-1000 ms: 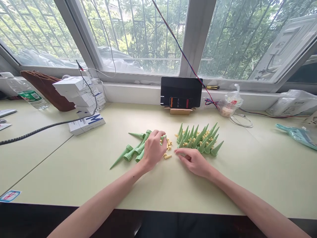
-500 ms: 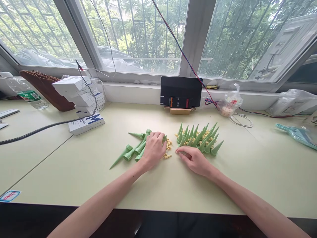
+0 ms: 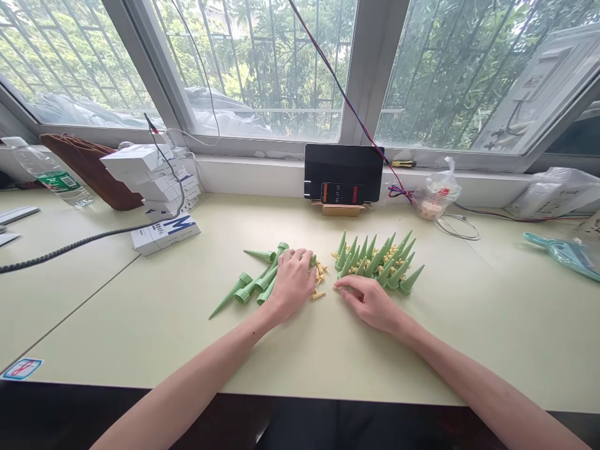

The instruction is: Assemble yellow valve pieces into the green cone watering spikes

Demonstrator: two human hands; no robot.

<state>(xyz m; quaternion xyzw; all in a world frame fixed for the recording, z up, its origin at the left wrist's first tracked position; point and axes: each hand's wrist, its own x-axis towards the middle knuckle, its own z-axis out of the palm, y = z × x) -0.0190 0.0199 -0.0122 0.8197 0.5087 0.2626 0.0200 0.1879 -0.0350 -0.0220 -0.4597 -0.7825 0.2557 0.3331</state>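
Note:
My left hand (image 3: pixel 293 281) lies over a loose pile of green plastic watering spikes (image 3: pixel 229 295), its fingers bent down round one whose green end (image 3: pixel 313 259) shows by the fingertips. Under the palm the grip is hidden. Small yellow plastic pegs (image 3: pixel 319 295) lie scattered just right of that hand. My right hand (image 3: pixel 370 303) rests on its side on the table, thumb and forefinger pinched together; whatever they hold is too small to make out. Directly beyond it, several green spikes (image 3: pixel 372 265) stand point up in close rows, with yellow pieces among them.
A phone (image 3: pixel 342 194) showing a timer leans on a black tablet (image 3: pixel 344 159) at the back. White boxes (image 3: pixel 164 234) are stacked to the left, near a plastic bottle (image 3: pixel 60 181). A tied bag (image 3: pixel 435 197), a cable (image 3: pixel 459 228) and a teal-edged pouch (image 3: pixel 562 253) lie to the right.
The view has shifted very slightly. Both hands and the spikes keep practically the same places.

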